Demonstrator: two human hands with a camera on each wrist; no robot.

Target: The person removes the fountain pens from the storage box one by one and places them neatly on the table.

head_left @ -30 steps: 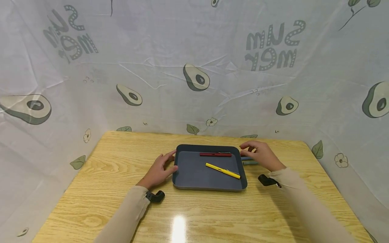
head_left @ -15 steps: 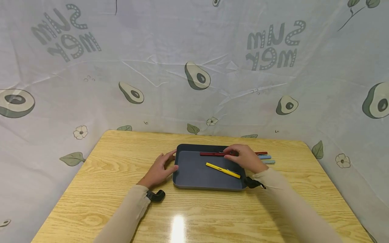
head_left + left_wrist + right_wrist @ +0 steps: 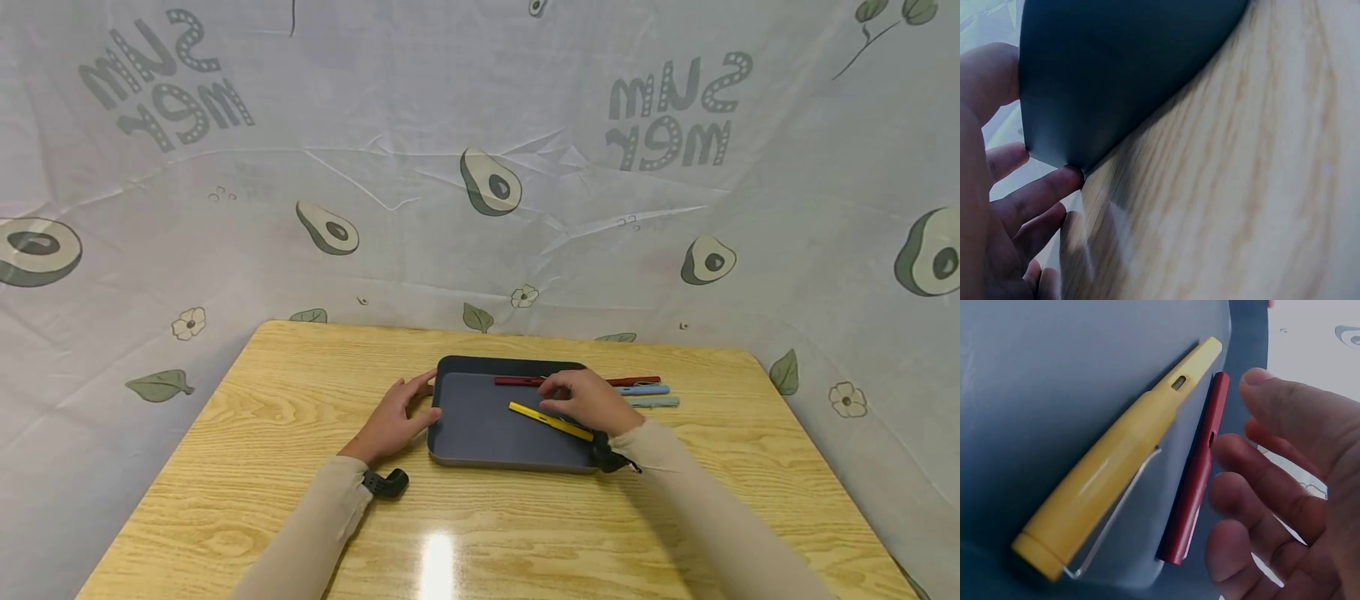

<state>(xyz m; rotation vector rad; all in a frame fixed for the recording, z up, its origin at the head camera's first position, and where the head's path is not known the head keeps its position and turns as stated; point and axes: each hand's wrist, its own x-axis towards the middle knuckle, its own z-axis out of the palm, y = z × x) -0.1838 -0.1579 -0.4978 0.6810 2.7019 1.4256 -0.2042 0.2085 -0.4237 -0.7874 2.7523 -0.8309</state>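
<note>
My left hand [image 3: 390,423] holds the left side of the dark grey tray [image 3: 480,462], its thumb over the rim and its fingertips at the outer corner; the tray's outer wall [image 3: 1129,56] fills the top of the left wrist view. Inside lie a yellow pen [image 3: 551,421] and a dark red pen [image 3: 517,381], both with metal clips. Above them is my right hand [image 3: 588,400], fingers loosely bent and nothing between them. In the right wrist view its fingertips come close to the red pen [image 3: 1196,472], with the yellow pen [image 3: 1116,459] farther left.
Right of the tray, a red pen [image 3: 637,381], a blue pen [image 3: 647,389] and a pale green pen [image 3: 656,402] lie on the wooden table [image 3: 225,467], partly behind my right hand. A printed cloth [image 3: 405,125] hangs behind and beside the table.
From the pens right of the tray, my right hand has moved left over the tray, past the red pen's clip end and slightly nearer. My left hand and both tray pens stay put.
</note>
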